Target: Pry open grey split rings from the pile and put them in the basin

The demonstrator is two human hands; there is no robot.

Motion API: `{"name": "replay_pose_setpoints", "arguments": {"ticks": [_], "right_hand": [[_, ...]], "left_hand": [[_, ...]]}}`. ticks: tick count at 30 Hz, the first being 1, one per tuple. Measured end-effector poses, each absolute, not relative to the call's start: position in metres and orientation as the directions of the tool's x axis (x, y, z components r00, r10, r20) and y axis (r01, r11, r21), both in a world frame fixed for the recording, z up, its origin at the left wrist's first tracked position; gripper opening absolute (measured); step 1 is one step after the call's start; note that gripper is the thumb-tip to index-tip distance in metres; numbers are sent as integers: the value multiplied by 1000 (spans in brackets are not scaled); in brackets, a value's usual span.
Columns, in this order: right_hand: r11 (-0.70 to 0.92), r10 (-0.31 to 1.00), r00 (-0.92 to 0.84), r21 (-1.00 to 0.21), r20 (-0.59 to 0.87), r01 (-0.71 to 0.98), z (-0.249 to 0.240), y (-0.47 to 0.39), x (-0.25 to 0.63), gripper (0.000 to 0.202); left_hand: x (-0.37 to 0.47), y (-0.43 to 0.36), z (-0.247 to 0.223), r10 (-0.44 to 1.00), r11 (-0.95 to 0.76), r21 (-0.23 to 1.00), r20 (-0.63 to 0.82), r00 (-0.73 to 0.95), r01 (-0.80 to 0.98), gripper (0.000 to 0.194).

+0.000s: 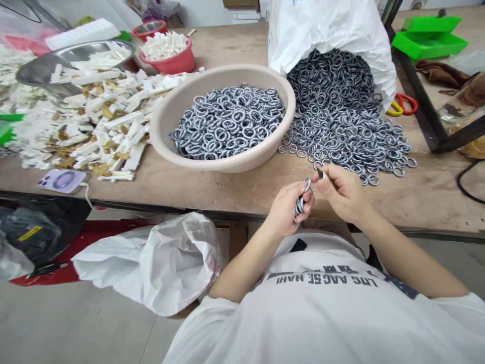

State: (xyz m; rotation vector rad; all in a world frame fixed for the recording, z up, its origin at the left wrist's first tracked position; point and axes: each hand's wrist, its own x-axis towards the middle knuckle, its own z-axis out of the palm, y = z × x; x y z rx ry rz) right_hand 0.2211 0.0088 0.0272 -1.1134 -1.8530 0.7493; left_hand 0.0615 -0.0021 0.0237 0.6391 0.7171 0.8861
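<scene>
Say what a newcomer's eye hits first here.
The basin of grey rings at upper centre, then the sack on its right, loose rings at its mouth. Left of the basin, a heap of white and tan pieces. Near the camera, the left hand holds several rings and the right hand a dark-tipped item.

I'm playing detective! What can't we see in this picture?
In the head view:
How many rings the left hand holds: its grip hides some.
The rest of the dark thing: the right hand covers it.
The inner back of the tabletop sack: heaped rings hide it.
The leftmost green thing: the edge cuts it off.
</scene>
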Motion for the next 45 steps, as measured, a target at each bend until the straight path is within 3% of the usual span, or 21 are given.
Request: {"name": "replay_pose_setpoints", "arguments": {"ticks": [4,9,21,25,27,29,34,37,42,44,45], "right_hand": [[575,818,-410,-558,403,599,31,0,222,40],[602,794,-449,-435,409,669,35,-2,220,41],[617,787,-497,-476,366,627,38,-3,218,39],[378,925,-298,-626,233,682,26,18,228,51],[264,964,-199,-629,174,731,23,36,231,52],[272,962,-218,-528,164,805,22,58,228,51],[484,866,-473,-33,165,875,17,113,187,42],[555,822,-557,54,117,830,5,136,165,38],[610,777,-619,100,114,786,2,130,175,32],[605,788,-595,-17,161,796,8,111,189,29],[593,802,-555,-186,221,783,12,97,195,26]], "left_hand": [[60,-2,24,858,491,715,-294,422,-499,32],[61,-5,23,854,506,696,-322,408,-510,30],[55,-8,20,833,538,662,-323,450,-521,26],[51,-18,20,764,552,711,-222,606,-435,38],[48,-21,21,735,553,726,-194,650,-408,42],[43,-18,20,780,540,714,-226,584,-446,39],[28,-4,8,881,459,711,-289,375,-532,27],[18,-1,1,931,359,754,-251,264,-550,32],[5,3,-1,950,306,747,-277,142,-590,24],[5,5,0,946,308,722,-303,117,-619,31],[7,7,1,945,307,720,-309,108,-622,35]]}}
